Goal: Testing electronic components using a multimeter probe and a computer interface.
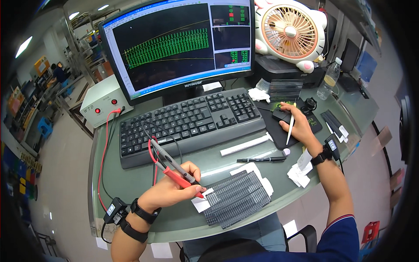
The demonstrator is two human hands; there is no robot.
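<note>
Looking over the desk (211, 165), I see, below the keyboard (192, 115), the panel (240, 198). The left hand (173, 189) pinches two probes (176, 177) by the panel's left corner; the right hand (302, 126) rests on the mouse (281, 116), clasping a stick (290, 132). Both probes need light, steady contact, I'd say.

Left hand (169, 193) pinched, my fingers (191, 167) and thumb (190, 192) close together. My right hand (303, 126) sits farther forward, loosely curled, its forearm (333, 183) slanting up and inward.
</note>
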